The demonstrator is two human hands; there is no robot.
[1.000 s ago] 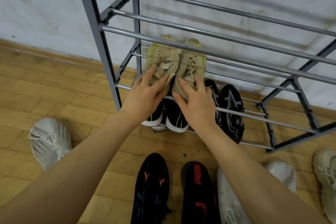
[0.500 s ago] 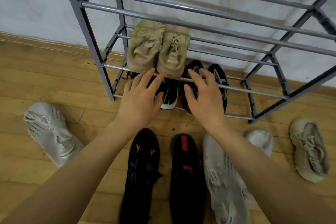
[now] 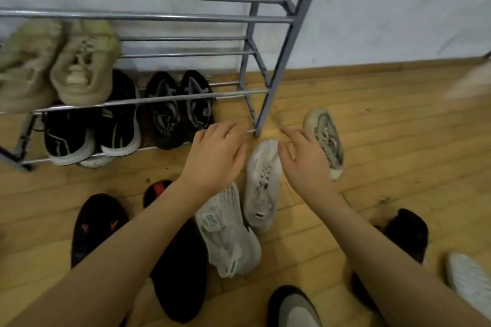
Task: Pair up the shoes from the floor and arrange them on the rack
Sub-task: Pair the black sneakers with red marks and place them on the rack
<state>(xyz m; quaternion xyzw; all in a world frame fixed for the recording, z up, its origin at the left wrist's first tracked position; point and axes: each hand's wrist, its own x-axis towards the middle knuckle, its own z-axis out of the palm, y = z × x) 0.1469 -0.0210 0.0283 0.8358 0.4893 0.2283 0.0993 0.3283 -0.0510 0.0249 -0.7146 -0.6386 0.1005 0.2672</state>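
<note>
white shoe (image 3: 261, 183) lies on the floor between both hands' loosely spread fingers (image 3: 225, 130), ungripped.

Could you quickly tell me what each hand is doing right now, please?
Left hand: open, holding nothing, above the floor.
Right hand: open, holding nothing, beside the white sneaker.

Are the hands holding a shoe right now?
No, the left hand and right hand hover open above the white shoe, gripping nothing.
</note>
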